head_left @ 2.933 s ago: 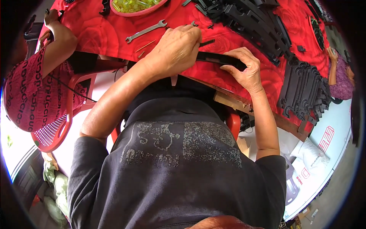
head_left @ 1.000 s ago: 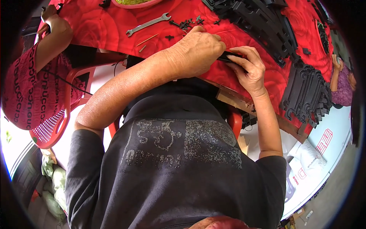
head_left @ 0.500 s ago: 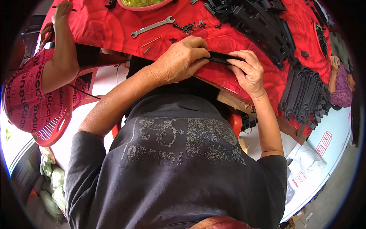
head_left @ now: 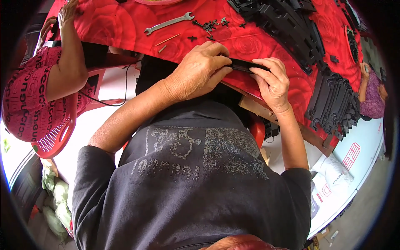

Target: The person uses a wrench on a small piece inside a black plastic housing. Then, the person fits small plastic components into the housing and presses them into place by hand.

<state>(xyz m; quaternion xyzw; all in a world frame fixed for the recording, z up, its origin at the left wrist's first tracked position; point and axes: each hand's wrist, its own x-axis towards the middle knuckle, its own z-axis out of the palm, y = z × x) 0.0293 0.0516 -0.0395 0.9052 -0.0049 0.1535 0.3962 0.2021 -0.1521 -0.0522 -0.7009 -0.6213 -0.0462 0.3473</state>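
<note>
A long, narrow black plastic part [head_left: 241, 64] spans the gap between my two hands, just over the near edge of the red-covered table [head_left: 121, 29]. My left hand [head_left: 203, 68] grips its left end, fingers curled over it. At the other end, my right hand [head_left: 271, 81] pinches it between thumb and fingers. What kind of part it is cannot be made out, and both ends are partly covered by my fingers. Beyond my left hand lie small black cross-shaped pieces [head_left: 207, 26] in a loose cluster.
An open-end wrench [head_left: 168, 23] and two thin sticks [head_left: 168, 40] lie left of the small pieces. Long black plastic parts [head_left: 287, 33] are heaped at the far right, with a neat stack [head_left: 333, 100] nearer. A co-worker [head_left: 62, 71] sits at the left, another person [head_left: 372, 96] far right.
Both hands still hold the black part, which has shifted and tilted slightly. The table things appear a little lower in the picture. The co-worker's hands at the left have moved.
</note>
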